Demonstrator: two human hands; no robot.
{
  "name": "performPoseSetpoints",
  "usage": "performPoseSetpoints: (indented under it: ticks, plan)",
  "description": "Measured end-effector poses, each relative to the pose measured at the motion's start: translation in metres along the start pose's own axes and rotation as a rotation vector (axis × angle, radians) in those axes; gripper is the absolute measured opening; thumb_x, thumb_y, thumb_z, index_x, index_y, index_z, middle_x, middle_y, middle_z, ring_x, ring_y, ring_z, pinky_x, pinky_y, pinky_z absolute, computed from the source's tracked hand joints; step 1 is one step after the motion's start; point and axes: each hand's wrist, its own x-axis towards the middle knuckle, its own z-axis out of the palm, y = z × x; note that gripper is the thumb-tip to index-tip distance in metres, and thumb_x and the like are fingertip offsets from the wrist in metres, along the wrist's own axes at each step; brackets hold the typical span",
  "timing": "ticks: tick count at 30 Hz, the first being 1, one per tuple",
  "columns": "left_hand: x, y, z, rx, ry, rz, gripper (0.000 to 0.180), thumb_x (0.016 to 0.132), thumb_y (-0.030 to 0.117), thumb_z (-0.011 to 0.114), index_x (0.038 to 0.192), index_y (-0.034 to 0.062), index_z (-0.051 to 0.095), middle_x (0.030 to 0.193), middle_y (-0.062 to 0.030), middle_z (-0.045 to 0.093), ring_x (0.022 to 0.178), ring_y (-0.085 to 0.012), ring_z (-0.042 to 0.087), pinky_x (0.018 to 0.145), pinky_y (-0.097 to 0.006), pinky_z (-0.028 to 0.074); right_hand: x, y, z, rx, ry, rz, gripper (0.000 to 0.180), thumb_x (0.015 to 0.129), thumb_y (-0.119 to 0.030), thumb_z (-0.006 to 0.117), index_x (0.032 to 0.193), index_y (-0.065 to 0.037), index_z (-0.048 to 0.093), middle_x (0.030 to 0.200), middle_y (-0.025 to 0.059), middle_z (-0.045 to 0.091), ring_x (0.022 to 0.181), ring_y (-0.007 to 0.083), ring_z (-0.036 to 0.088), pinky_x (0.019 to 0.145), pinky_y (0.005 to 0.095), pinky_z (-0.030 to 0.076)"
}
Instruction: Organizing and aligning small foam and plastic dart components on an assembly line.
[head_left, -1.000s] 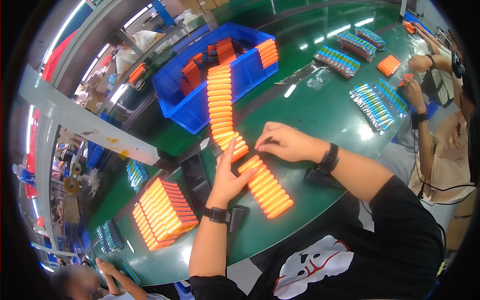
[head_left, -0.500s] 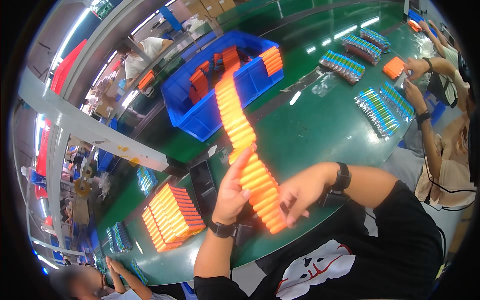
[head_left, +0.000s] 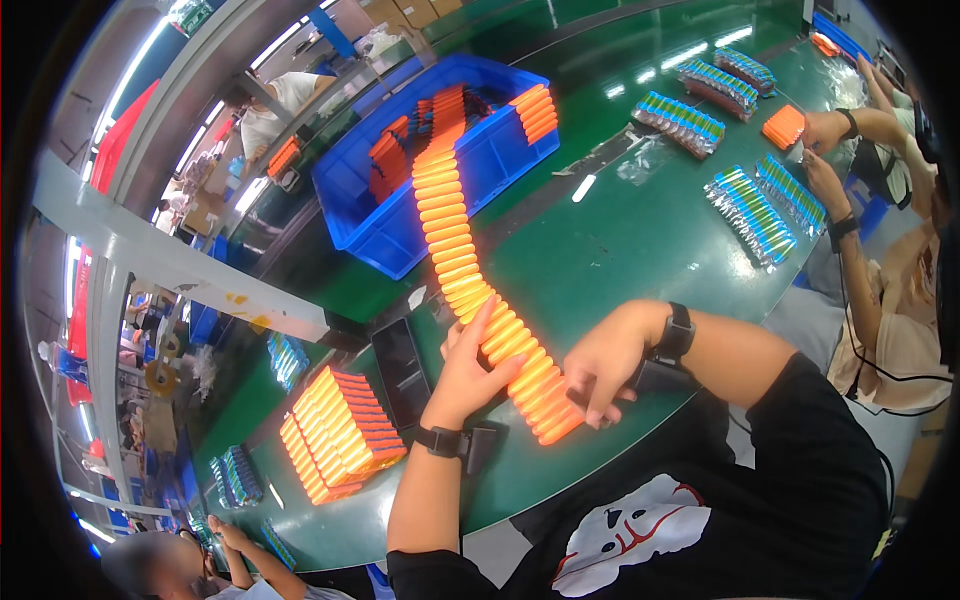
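In the head view, a worker's 2 bare hands meet at a strip of orange cylinders (head_left: 445, 225) that spills over the wall of a blue plastic bin (head_left: 392, 255) and down onto the green tabletop (head_left: 610, 255). The left hand (head_left: 465, 368) rests along the strip's left edge, its thumb and index finger spread apart on it. The right hand (head_left: 610, 365) curls at the strip's near end, its fingers bent; whether they pinch the last cylinders cannot be told. Left of the hands sit a black phone (head_left: 402, 372) and a block of stacked orange strips (head_left: 330, 430).

Each cylinder looks rigid, smooth and perhaps slippery, while the row bends between them like a belt, so a short length is probably light and a long one likely sags and drags. The joins seem the weak spot. The surest hold is likely across the cylinders' 2 ends, thumb on 1 side and fingers on the other, with the free length supported from below.
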Motion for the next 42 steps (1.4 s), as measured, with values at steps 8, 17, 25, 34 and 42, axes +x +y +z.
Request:
performPoseSetpoints:
  ticks: [8, 17, 25, 34, 42]
  plan:
    - [0.004, -0.001, 0.002, -0.033, 0.039, 0.006, 0.095, 0.076, 0.03, 0.082, 0.157, 0.0109, 0.037, 0.139, -0.015, 0.055, 0.131, -0.0334, 0.043, 0.116, -0.046, 0.026, 0.035, 0.024, -0.023, -0.308, 1.231, -0.624, 0.015, 0.097, -0.015, 0.066, 0.106, -0.005, 0.074, 0.097, 0.0079, 0.066, 0.082, 0.0162, 0.062, 0.073, 0.0301, 0.05]
    - [0.004, -0.001, 0.001, 0.039, 0.053, 0.064, 0.097, 0.077, 0.031, 0.082, 0.158, 0.0075, 0.033, 0.146, -0.0148, 0.053, 0.134, -0.0339, 0.042, 0.116, -0.046, 0.027, 0.037, 0.02, -0.023, -0.693, 1.242, -0.502, 0.013, 0.092, -0.018, 0.07, 0.104, -0.013, 0.075, 0.091, 0.0098, 0.056, 0.095, 0.0286, 0.055, 0.084, 0.0383, 0.046]
    - [-0.003, 0.005, 0.002, -0.451, 0.09, 0.219, 0.088, 0.084, 0.022, 0.075, 0.158, 0.0041, 0.032, 0.148, -0.0167, 0.045, 0.143, -0.0288, 0.036, 0.121, -0.042, 0.022, 0.025, 0.014, -0.009, -0.117, 1.175, -0.742, 0.012, 0.099, -0.015, 0.067, 0.104, -0.006, 0.073, 0.104, 0.0046, 0.065, 0.098, 0.0128, 0.062, 0.085, 0.0299, 0.05]
    - [-0.009, 0.039, -0.003, -1.023, -0.078, 0.181, 0.093, 0.089, 0.025, 0.076, 0.158, -0.0043, 0.021, 0.163, -0.0153, 0.029, 0.149, -0.0269, 0.031, 0.122, -0.041, 0.024, 0.003, -0.001, 0.006, -0.003, 0.175, -0.302, 0.019, 0.097, -0.018, 0.069, 0.1, 0.0, 0.074, 0.088, 0.0037, 0.074, 0.064, 0.0085, 0.061, 0.062, 0.0257, 0.05]
    - [-0.004, 0.031, -0.003, -0.883, -0.031, 0.089, 0.089, 0.087, -0.002, 0.07, 0.16, 0.0013, 0.021, 0.156, -0.0127, 0.04, 0.141, -0.0214, 0.042, 0.116, -0.036, 0.035, 0.005, 0.003, 0.011, 0.006, 0.013, -0.272, 0.02, 0.097, -0.015, 0.066, 0.102, 0.004, 0.07, 0.092, 0.0099, 0.074, 0.064, 0.0132, 0.066, 0.058, 0.0267, 0.053]
